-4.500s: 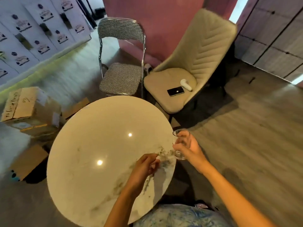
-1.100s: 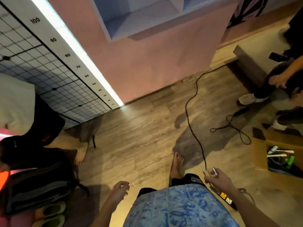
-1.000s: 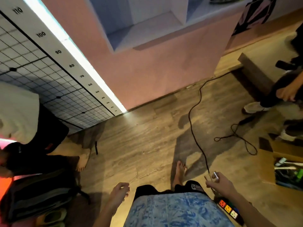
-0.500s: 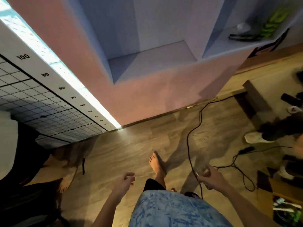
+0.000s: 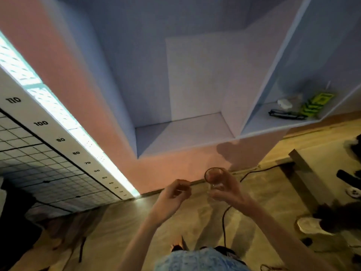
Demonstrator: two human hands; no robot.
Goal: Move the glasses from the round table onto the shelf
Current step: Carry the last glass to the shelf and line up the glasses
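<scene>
The right hand (image 5: 227, 189) grips a clear drinking glass (image 5: 214, 178) raised in front of the shelf (image 5: 181, 132), whose near compartment looks bare, while the left hand (image 5: 173, 194) curls loosely on nothing visible, so the carry seems nearly done and the set-down remains.

The place looked like a staged indoor room set up for recording or measuring rather than an ordinary home. A tall white scale strip (image 5: 64, 137) printed with numbers up to 110 ran beside a black-lined grid panel (image 5: 33, 163) and a bright light strip (image 5: 58, 114). A pale blue built-in shelf (image 5: 181, 133) sat in a pink wall (image 5: 78, 85), above a wood-look floor (image 5: 263, 202) crossed by a loose black cable (image 5: 224, 222).
</scene>
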